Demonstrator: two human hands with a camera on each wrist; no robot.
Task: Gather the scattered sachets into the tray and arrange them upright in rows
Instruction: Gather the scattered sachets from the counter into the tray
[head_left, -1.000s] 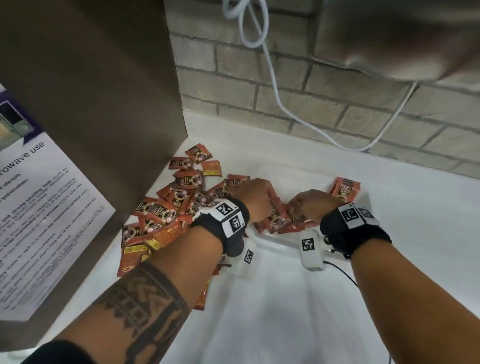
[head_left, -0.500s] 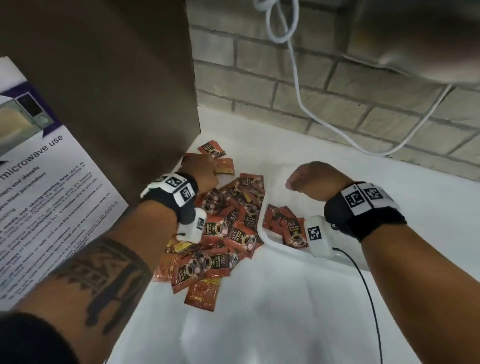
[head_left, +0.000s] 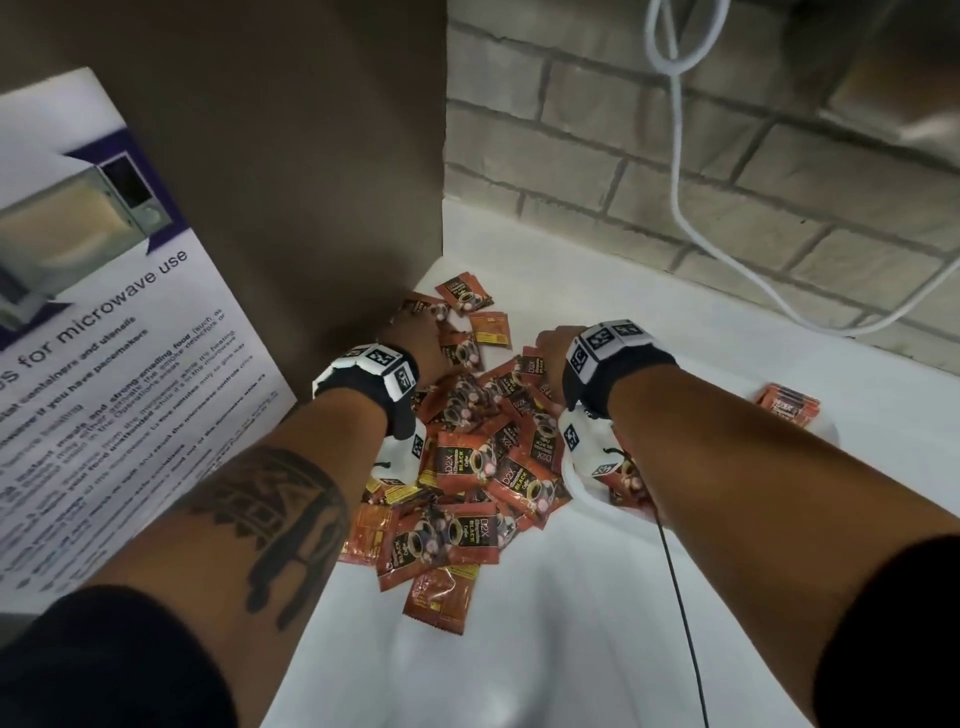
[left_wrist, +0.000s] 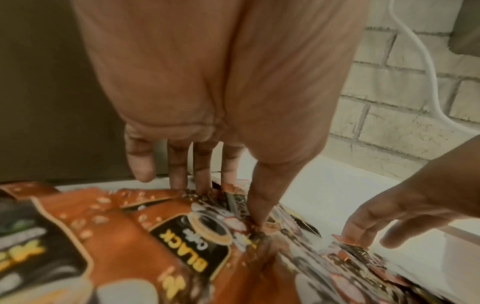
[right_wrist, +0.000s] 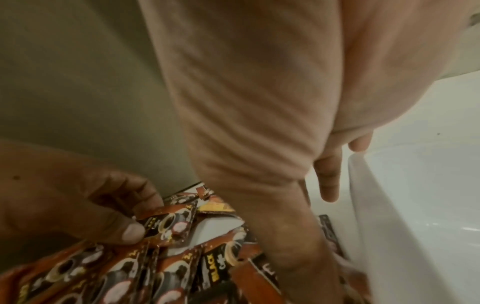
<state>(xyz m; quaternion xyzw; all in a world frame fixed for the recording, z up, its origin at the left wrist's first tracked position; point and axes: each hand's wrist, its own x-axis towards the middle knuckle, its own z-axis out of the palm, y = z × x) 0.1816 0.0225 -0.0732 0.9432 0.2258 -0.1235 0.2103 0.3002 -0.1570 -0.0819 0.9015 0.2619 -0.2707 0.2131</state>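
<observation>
A heap of orange-brown coffee sachets (head_left: 467, 457) lies on the white counter, against the white tray (head_left: 584, 493) on its right. A few sachets (head_left: 787, 402) stand at the tray's far end. My left hand (head_left: 415, 335) is at the heap's far left, by the brown wall. In the right wrist view its thumb and forefinger pinch one sachet (right_wrist: 168, 224). My right hand (head_left: 553, 345) is at the heap's far right, beside the tray wall (right_wrist: 389, 205). Its fingers (left_wrist: 358, 224) are loosely straight and touch a sachet's edge. Most of the tray is hidden under my right forearm.
A brown wall (head_left: 311, 182) stands close on the left, with a microwave notice (head_left: 104, 338) on it. Behind is a brick wall (head_left: 727, 182) with a hanging white cable (head_left: 675, 130). A thin black wire (head_left: 680, 597) runs from my right wrist over the counter.
My right hand has come left from above the tray onto the heap's right edge. My left hand stays at the heap's far left. The head view has tilted.
</observation>
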